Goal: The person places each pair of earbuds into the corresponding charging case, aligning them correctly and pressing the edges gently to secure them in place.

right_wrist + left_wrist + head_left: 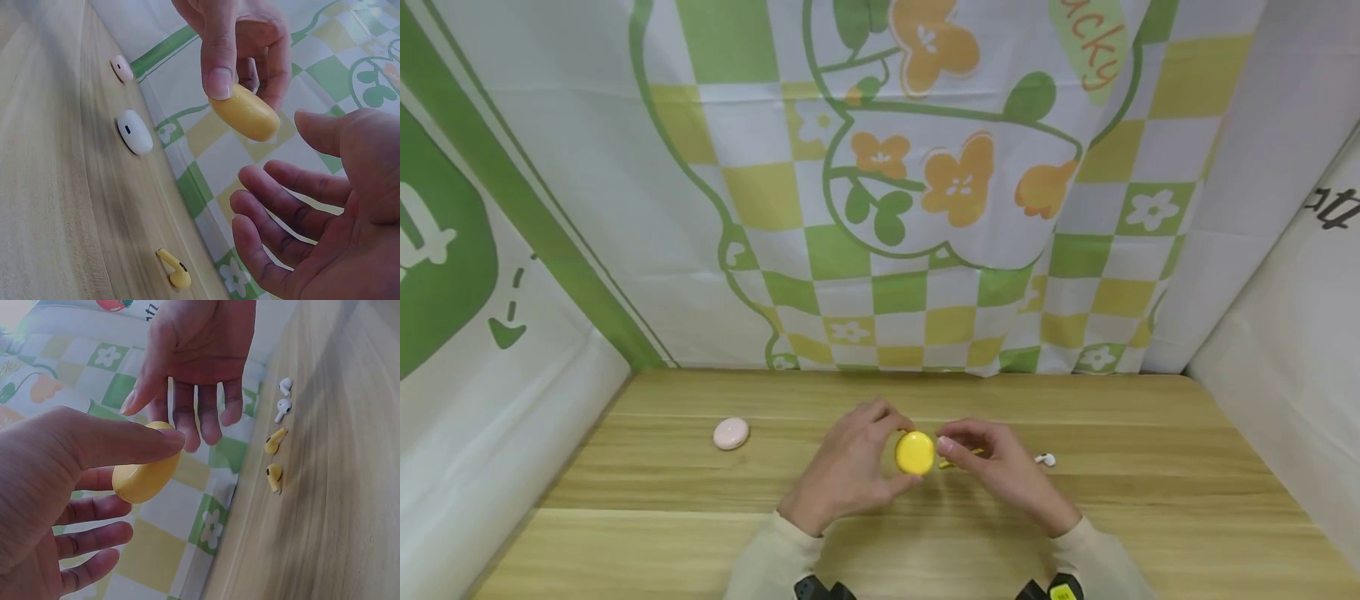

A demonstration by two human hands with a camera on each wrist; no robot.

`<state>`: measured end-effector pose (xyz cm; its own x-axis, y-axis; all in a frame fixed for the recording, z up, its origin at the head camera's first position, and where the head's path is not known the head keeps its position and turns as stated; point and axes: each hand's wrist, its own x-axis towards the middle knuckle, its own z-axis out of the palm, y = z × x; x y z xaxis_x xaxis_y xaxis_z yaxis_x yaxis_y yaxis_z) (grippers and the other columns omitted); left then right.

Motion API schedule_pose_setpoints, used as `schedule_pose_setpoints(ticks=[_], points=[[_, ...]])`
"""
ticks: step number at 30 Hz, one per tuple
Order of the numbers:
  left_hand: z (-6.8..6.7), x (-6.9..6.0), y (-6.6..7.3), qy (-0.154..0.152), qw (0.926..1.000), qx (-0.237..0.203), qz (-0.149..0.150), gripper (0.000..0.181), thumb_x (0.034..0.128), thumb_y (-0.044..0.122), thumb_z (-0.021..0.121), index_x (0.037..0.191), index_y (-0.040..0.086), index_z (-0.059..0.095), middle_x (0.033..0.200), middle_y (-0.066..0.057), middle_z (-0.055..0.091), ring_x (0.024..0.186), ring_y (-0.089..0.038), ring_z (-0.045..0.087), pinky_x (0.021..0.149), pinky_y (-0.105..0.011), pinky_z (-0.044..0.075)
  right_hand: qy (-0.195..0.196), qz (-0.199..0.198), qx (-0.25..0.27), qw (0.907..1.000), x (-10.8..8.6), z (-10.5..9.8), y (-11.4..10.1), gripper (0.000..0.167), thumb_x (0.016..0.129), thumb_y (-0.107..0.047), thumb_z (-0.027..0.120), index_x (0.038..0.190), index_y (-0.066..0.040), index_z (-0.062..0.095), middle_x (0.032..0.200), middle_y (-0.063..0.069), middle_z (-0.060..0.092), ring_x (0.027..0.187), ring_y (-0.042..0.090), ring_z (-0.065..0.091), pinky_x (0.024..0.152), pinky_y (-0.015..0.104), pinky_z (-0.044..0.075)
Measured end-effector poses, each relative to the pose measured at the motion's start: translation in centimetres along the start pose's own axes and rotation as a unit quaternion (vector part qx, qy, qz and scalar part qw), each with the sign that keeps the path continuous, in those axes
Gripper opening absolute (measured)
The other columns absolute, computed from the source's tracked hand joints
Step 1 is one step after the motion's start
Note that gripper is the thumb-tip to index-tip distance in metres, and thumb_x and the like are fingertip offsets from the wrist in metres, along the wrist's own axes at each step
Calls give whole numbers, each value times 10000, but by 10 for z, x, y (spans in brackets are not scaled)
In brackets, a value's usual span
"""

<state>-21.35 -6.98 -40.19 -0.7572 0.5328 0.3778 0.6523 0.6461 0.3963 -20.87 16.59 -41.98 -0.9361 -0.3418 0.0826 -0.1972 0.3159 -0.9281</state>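
Note:
A yellow rounded earbud case (915,453) is pinched between the thumb and fingers of my left hand (853,463), held above the wooden table. Its lid looks closed. My right hand (1000,467) is just right of the case, fingers loosely bent and holding nothing; the right wrist view shows a gap between its fingertips and the case (247,114). Below the right hand lie two yellow earbuds, one upper (275,442) and one lower (274,477) in the left wrist view. Beyond them are two white earbuds (284,407), partly hidden by the right hand in the head view.
A pale pink case (731,433) lies on the table (647,467) at the left. In the right wrist view a white case (135,132) lies between the pink case and a yellow earbud; my left hand hides it from the head. A patterned cloth (895,292) hangs behind the table.

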Motion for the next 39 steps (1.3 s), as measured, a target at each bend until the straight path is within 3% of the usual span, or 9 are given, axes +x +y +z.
schedule_pose_setpoints(ticks=[6, 14, 23, 33, 39], points=[[1, 0, 4, -36, 10000, -46, 49, 507, 740, 343, 911, 1143, 113, 708, 1084, 20, 619, 1029, -163, 573, 867, -387, 506, -101, -100, -7, 9999, -1, 2, -1, 325, 1017, -267, 644, 1212, -11, 692, 1132, 107, 713, 997, 376, 667, 844, 454, 574], [2, 1, 7, -31, 9997, 7, 248, 505, 746, 353, 908, 1141, 112, 706, 1079, -1, 629, 1004, -159, 571, 850, -370, 511, -183, -151, -81, 9997, -1, 4, -2, 311, 1022, -265, 636, 1200, -19, 702, 1141, 90, 720, 968, 211, 675, 829, 372, 567], [5, 2, 9, -21, 9991, 56, 422, 510, 741, 345, 908, 1152, 119, 705, 1054, 14, 619, 980, -150, 569, 842, -348, 512, -294, -246, -85, 9992, -1, 7, 0, 271, 1031, -254, 622, 1140, -24, 717, 1095, 78, 717, 961, 204, 672, 819, 364, 566], [0, 1, 8, -39, 9997, -217, 74, 543, 746, 340, 916, 1192, 124, 694, 1127, 15, 620, 1079, -166, 571, 924, -408, 507, -183, -162, 64, 9997, -1, 7, -2, 262, 1031, -229, 623, 1132, -3, 706, 1067, 94, 710, 935, 214, 665, 811, 318, 557], [-4, 0, 4, 75, 9994, -343, 16, 566, 741, 351, 923, 1200, 115, 691, 1121, 22, 611, 1067, -166, 574, 914, -404, 512, -153, -23, 230, 9996, -1, 5, -2, 276, 1022, -221, 636, 1132, 26, 692, 1048, 105, 710, 931, 216, 669, 811, 311, 560]])
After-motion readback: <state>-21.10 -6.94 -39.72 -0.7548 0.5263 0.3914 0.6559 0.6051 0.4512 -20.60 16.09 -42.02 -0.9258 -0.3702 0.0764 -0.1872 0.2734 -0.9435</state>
